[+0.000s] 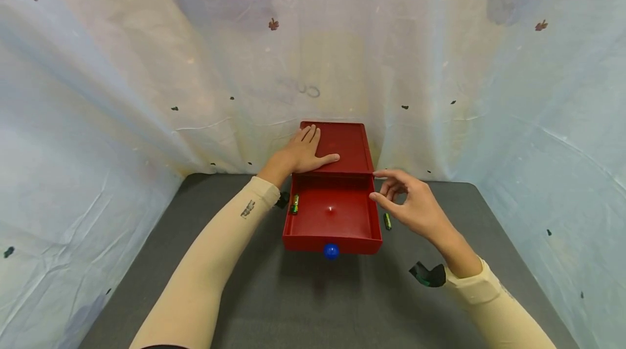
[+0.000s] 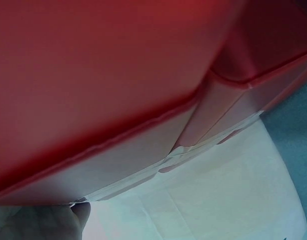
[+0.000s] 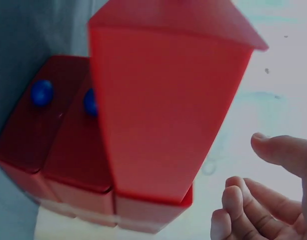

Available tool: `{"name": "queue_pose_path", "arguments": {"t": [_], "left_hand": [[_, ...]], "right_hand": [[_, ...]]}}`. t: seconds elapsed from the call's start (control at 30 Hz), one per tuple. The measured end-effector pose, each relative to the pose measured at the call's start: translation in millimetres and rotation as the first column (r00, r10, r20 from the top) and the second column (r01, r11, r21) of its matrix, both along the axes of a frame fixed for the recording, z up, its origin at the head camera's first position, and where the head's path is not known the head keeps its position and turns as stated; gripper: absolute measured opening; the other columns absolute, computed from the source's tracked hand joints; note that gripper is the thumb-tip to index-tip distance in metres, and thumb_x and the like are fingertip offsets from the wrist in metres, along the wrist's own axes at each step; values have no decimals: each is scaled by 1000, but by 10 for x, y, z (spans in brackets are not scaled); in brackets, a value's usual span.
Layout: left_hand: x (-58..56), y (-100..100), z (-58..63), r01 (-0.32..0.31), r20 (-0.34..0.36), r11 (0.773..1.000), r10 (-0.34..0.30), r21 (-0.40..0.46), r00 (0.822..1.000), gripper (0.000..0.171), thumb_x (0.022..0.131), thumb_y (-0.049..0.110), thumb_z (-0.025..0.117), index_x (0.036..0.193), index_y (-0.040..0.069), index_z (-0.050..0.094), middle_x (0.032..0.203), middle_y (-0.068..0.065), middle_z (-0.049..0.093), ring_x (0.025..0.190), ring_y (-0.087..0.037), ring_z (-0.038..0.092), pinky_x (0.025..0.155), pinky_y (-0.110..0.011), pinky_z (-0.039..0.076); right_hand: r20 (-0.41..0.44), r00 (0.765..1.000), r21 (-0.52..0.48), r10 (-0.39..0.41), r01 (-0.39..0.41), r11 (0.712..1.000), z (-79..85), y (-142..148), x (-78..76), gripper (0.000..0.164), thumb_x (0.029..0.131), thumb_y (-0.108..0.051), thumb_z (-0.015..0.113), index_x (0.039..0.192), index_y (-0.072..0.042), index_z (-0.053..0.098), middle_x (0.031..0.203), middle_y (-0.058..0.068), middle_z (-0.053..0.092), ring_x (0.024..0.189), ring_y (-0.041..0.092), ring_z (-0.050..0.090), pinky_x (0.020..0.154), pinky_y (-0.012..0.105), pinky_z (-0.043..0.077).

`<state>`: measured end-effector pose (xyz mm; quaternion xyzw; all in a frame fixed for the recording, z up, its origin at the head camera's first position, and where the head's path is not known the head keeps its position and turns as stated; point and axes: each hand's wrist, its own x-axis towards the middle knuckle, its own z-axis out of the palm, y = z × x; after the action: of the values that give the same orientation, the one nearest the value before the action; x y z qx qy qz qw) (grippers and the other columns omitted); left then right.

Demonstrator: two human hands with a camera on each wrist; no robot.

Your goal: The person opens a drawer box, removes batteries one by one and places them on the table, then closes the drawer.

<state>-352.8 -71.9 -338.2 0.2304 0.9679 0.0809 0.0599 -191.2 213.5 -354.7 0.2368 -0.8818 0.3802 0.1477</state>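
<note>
A red drawer cabinet (image 1: pixel 344 145) stands at the back of the table. Its top drawer (image 1: pixel 332 245), with a round blue knob (image 1: pixel 331 251), is pulled out toward me. Inside, by the left wall, lies a small green-and-black battery (image 1: pixel 295 204). My left hand (image 1: pixel 304 152) rests flat on the cabinet's top, fingers spread. Beside the drawer's right wall hovers my right hand (image 1: pixel 408 202), thumb and forefinger apart, nothing between them; the right wrist view has its fingers (image 3: pixel 233 197) loosely bent. Another battery (image 1: pixel 388 221) lies on the table right of the drawer.
Two lower drawers with blue knobs (image 3: pixel 42 93) stay closed beneath the pulled-out one. A dark grey table (image 1: pixel 244 294) carries the cabinet. Behind and at both sides hangs a pale patterned curtain (image 1: pixel 220 55).
</note>
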Motion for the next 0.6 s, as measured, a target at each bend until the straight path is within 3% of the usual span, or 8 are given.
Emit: {"name": "queue_pose_path", "arguments": {"t": [0.37,0.6], "left_hand": [[4,18,-18,-19,-6,1000,19,-1,1000,108,103,80,36,173,4,3,180,-16,-2,167,-29,-5,135,-43,-4],[8,11,-28,-28,-8,1000,28,9,1000,109,103,81,36,173,4,2,181,-15,-3,167,-28,-6,135,-44,-3]], "right_hand": [[35,997,-35,65,-64,997,106,-327,65,45,95,-18,86,134,-6,70,94,-2,67,81,15,64,76,28,58],[77,994,-6,71,-70,997,131,-533,63,44,95,-17,86,133,-4,69,93,-2,65,80,14,62,73,31,57]]}}
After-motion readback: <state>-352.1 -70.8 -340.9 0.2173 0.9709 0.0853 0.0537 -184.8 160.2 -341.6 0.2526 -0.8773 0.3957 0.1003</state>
